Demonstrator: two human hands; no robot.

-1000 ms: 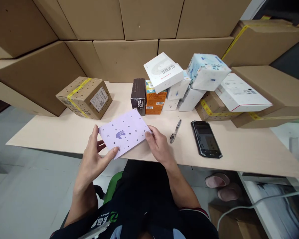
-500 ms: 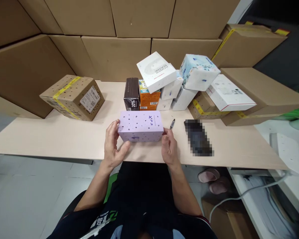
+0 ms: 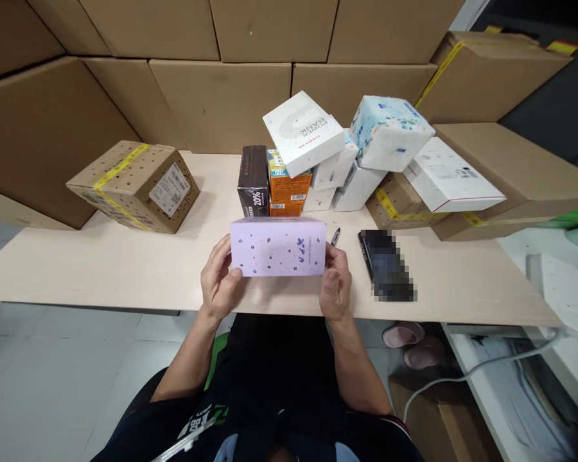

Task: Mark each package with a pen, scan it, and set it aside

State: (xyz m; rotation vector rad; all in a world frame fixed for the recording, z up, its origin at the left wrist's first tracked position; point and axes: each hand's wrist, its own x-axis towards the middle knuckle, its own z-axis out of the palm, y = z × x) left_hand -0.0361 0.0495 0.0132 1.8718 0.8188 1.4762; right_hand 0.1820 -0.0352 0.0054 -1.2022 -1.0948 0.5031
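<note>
A lilac box [image 3: 278,246] with small dark speckles is held level just above the pale table [image 3: 101,269], its long side facing me. My left hand [image 3: 220,281] grips its left end, fingers curled round the edge. My right hand [image 3: 336,286] clasps the right end the same way. Behind the box stand a dark brown carton [image 3: 253,179] and an orange carton [image 3: 287,191].
A pile of white and blue-speckled boxes [image 3: 361,151] leans at the back centre. A taped cardboard box [image 3: 135,185] sits at the left. A pen [image 3: 335,236] and a phone [image 3: 386,264] lie to the right. Large cartons [image 3: 221,96] wall the back.
The lilac box has been turned from lying flat and angled to level with its long side toward me, and lifted slightly closer. Both hands moved to its ends.
</note>
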